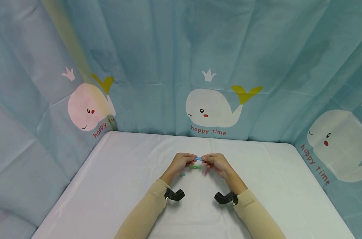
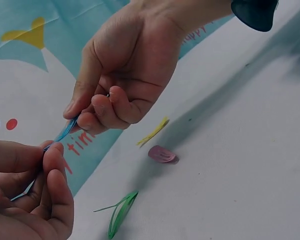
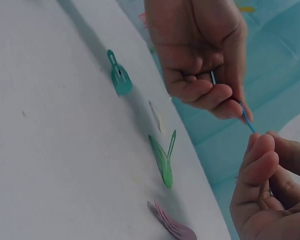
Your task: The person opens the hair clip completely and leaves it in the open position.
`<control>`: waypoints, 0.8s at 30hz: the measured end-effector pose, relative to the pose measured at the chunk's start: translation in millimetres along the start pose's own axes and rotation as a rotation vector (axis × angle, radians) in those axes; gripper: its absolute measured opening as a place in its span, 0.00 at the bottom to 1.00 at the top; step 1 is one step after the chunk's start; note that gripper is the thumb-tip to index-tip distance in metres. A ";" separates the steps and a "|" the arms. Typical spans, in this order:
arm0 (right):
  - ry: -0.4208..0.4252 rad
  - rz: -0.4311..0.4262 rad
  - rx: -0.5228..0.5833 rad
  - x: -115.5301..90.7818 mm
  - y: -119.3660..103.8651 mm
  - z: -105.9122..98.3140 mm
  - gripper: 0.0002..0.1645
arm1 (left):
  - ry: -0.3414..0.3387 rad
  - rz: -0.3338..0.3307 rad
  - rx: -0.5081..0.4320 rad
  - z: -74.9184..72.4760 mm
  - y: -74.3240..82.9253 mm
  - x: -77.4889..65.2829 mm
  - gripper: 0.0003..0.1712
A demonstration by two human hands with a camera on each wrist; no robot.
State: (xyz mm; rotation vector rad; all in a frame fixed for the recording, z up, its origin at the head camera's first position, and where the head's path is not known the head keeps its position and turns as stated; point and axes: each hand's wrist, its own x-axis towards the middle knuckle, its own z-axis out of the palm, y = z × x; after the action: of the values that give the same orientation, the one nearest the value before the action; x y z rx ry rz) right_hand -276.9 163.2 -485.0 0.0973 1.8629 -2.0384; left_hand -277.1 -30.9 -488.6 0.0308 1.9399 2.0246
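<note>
A blue snap hair clip (image 1: 198, 158) is stretched between both hands above the white table. My left hand (image 1: 181, 163) pinches one end between thumb and fingers. The other end is pinched by my right hand (image 1: 218, 164); fingertips cover part of the clip at both ends. Beneath the hands lies a green snap clip (image 3: 162, 162), its two arms spread apart. A pink clip (image 2: 162, 154) rests close to the right hand, and a teal clip (image 3: 120, 80) lies under the left. Beyond the pink one is a thin yellow clip-like piece (image 2: 153, 131).
The white-covered table (image 1: 109, 186) spreads around the hands. Blue curtains (image 1: 157, 66) printed with whales stand along its back and sides. In the right wrist view, a thin pale piece (image 3: 156, 119) lies near the green clip. Each wrist wears a black device (image 1: 175, 195).
</note>
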 end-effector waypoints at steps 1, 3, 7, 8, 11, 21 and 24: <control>-0.007 -0.003 0.003 -0.7 0.8 0.0 0.14 | -0.004 -0.007 -0.012 -0.2 -0.3 -0.4 0.14; -0.010 -0.004 0.017 -2.2 2.0 0.3 0.14 | -0.009 -0.022 -0.034 -0.6 -1.0 -1.2 0.14; -0.017 -0.011 0.039 -6.1 3.4 2.1 0.12 | -0.010 -0.027 -0.050 -0.7 -1.9 -3.4 0.14; -0.017 -0.013 0.048 -7.0 3.5 2.8 0.11 | -0.009 -0.024 -0.052 -0.6 -2.0 -4.1 0.14; -0.032 -0.021 0.077 -9.5 4.4 4.2 0.08 | -0.002 -0.012 -0.056 0.2 -2.0 -6.6 0.15; -0.001 -0.018 0.154 -14.4 10.1 7.1 0.10 | -0.012 0.002 -0.050 3.6 1.2 -16.6 0.16; 0.016 -0.027 0.167 -15.3 11.3 8.7 0.10 | -0.005 0.004 -0.037 5.1 6.2 -23.1 0.15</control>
State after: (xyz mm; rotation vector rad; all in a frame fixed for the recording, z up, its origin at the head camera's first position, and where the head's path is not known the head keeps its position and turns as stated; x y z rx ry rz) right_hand -257.3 157.5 -490.1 0.1338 1.7093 -2.2147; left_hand -255.4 -31.9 -477.2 0.0314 1.9008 2.0604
